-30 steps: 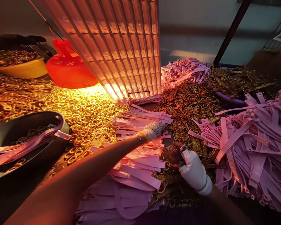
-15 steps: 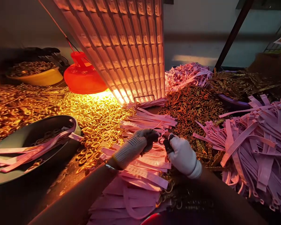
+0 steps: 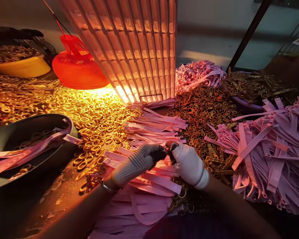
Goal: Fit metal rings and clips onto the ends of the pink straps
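Observation:
My left hand (image 3: 139, 162), in a knit glove with dark dots, is closed with its dark fingertips pinched. My right hand (image 3: 188, 164), in a white glove with dark fingertips, is closed too, and the fingertips of both hands meet. Whatever sits between them is too small and covered to make out. Directly beneath the hands lie layered pink straps (image 3: 154, 182), some with printed or stitched ends. A spread of gold rings (image 3: 104, 129) borders them on the left, and a heap of darker metal links (image 3: 201, 113) on the right.
A red hanging lamp (image 3: 79, 71) glows over the rings, beside a tall ribbed panel (image 3: 139, 49). At left stand a green basin (image 3: 71, 127) holding straps and a yellow basin (image 3: 25, 68) of metal pieces. Right is a large pile of pink straps (image 3: 271, 149); another strap heap (image 3: 199, 74) lies behind.
My hands have drawn closer together, the right one moving slightly left, and the fingertips now meet. The view has shifted a little, so the lamp and basins appear farther left and the lamp higher.

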{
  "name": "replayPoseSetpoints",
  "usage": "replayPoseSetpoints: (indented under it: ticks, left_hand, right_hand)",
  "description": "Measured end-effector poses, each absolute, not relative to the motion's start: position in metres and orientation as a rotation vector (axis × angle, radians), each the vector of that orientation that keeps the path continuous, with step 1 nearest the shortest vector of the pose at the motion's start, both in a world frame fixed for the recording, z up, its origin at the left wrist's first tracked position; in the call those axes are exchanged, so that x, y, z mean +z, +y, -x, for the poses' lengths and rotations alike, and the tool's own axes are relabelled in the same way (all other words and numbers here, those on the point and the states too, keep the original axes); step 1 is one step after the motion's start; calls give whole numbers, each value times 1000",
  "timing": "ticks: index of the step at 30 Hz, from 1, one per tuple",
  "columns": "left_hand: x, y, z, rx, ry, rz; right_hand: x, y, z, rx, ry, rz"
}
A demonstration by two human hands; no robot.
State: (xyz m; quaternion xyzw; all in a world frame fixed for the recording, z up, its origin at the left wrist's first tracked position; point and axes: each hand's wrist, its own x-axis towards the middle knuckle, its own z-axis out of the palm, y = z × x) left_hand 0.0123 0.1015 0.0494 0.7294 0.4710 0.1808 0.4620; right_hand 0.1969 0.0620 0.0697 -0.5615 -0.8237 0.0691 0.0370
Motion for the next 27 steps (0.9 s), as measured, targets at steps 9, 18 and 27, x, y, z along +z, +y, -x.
replayPoseSetpoints:
  ticks: [9, 18, 27]
  left_hand:
    - [48, 90, -16, 548, 1191, -1870]
    - [36, 102, -14, 580, 1092, -1910]
    - [81, 95, -18, 566, 1180, -1917]
  right_hand:
    - [60, 65, -200, 200, -2735, 1624]
    - [63, 68, -206, -37, -2911, 1299]
    - [63, 62, -198, 6, -2596, 1572]
